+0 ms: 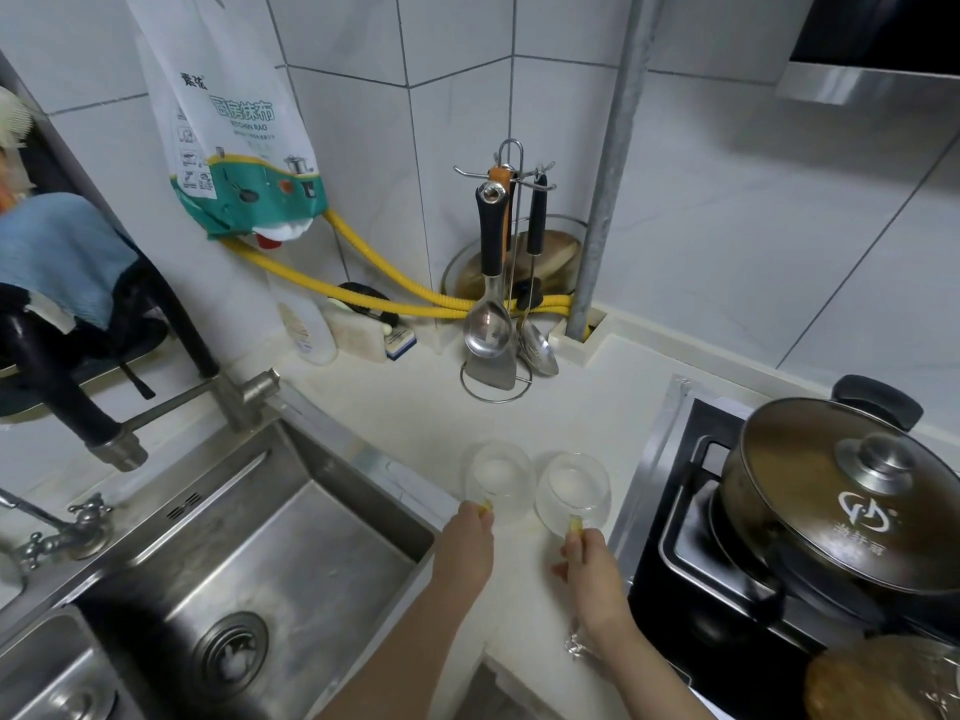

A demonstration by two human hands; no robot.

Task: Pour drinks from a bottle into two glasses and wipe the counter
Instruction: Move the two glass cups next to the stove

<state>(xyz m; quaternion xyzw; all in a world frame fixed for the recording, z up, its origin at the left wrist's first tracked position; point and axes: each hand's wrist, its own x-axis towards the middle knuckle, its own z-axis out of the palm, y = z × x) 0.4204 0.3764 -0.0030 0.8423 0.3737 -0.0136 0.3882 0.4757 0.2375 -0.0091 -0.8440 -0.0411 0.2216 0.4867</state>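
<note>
My left hand (465, 545) pinches the yellow handle of the left glass (497, 478), and my right hand (589, 561) pinches the yellow handle of the right glass (571, 493); both sets of fingers are curled onto those small tabs, thumbs tucked where I can't quite see them. The two glasses stand upright just beyond my fingertips, side by side and nearly touching, on the pale counter (415, 407). Both look clear and I make out no drink in either, so I judge the pouring has not begun. No drinks bottle shows anywhere I can be sure of: a pale plastic bottle (309, 330) stands well beyond my left fingers against the wall, but it looks more like dish soap. Left of my left hand drops the steel sink (249, 553); right of my right hand sits the stove with a lidded pot (852, 501). Far ahead of my fingers hangs a pack of kitchen rags (234, 148), and a blue cloth (57, 252) is draped off to the far left, either of which might serve for wiping. So what I see is only the glasses placed; fetching the bottle, filling both and wiping all remain
</note>
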